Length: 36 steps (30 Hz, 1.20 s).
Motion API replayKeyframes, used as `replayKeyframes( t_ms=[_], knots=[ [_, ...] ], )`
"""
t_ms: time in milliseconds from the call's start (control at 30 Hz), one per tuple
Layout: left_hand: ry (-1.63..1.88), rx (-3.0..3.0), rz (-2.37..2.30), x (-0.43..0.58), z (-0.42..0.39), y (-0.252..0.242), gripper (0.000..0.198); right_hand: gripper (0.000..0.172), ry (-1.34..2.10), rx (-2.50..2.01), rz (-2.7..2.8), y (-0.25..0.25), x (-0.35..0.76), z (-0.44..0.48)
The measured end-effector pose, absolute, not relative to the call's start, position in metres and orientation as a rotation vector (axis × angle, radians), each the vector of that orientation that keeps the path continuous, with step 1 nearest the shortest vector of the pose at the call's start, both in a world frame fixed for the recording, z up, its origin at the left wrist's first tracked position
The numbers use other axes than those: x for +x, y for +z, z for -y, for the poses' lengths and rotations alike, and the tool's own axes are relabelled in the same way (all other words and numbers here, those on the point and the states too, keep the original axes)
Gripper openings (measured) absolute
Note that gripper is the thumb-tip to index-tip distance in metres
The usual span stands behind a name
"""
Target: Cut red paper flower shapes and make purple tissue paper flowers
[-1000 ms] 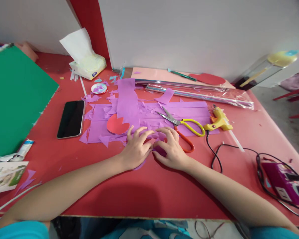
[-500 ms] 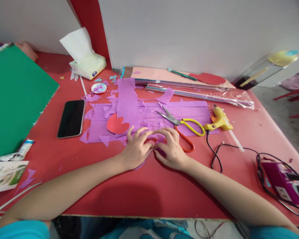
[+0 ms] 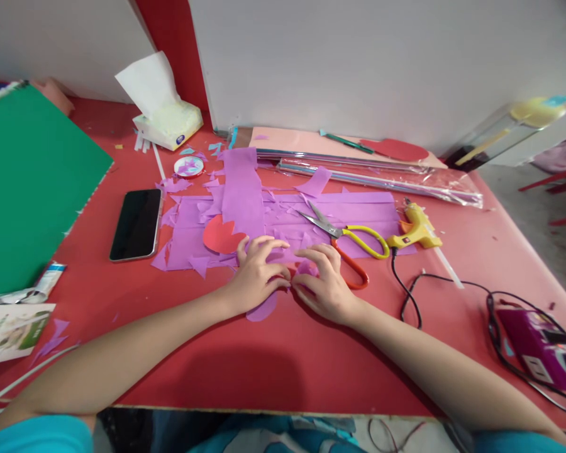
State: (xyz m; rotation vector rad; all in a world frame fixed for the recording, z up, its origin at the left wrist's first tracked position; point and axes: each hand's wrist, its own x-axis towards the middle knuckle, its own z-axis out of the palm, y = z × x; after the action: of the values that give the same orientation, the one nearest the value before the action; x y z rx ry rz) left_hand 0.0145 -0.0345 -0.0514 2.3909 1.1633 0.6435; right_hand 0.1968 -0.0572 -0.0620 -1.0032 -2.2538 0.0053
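A small rounded piece of purple paper (image 3: 262, 309) lies under my left hand (image 3: 257, 275), partly hidden by the palm and thumb. My right hand (image 3: 327, 285) is beside it, and the thumbs nearly meet over the paper. More purple paper (image 3: 307, 268) shows inside the curve of my right fingers; whether it is the same piece I cannot tell. Both hands have curled fingers and appear to grip the paper between them. Just beyond them, scissors (image 3: 334, 232) with one yellow and one orange handle lie open on purple sheets (image 3: 368, 211). A red scalloped paper cutout (image 3: 222, 235) rests beyond my left fingers.
A black phone (image 3: 136, 225) and tissue pack (image 3: 172, 124) are at the left, near a green board (image 3: 33, 189). At the right lie a yellow glue gun (image 3: 416, 228), its cord and a purple box (image 3: 540, 346). Wrapped paper sheets (image 3: 382, 179) lie along the back.
My fingers have lifted and spread apart a little, and the fingertips no longer meet. More of the purple paper shows below my left hand and within my right fingers.
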Motion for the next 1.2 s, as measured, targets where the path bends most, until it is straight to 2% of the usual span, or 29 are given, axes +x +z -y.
replayKeyframes(
  t_ms=[300, 567, 1200],
  knots=[
    [0.755, 2.506, -1.119, 0.0138, 0.0380, -0.0543, 0.013, 0.006, 0.146, -1.029, 2.207, -0.0600, 0.1963, 0.0600],
    [1.041, 2.740, -1.055, 0.0164, 0.0421, -0.0552, 0.017, 0.008, 0.323, -1.097, 2.101, -0.0577, 0.1947, 0.0615],
    [0.993, 2.772, -0.980, 0.0142, 0.0383, -0.0601, 0.025, 0.008, 0.320, -1.053, 2.159, -0.0567, 0.1946, 0.0618]
  ],
)
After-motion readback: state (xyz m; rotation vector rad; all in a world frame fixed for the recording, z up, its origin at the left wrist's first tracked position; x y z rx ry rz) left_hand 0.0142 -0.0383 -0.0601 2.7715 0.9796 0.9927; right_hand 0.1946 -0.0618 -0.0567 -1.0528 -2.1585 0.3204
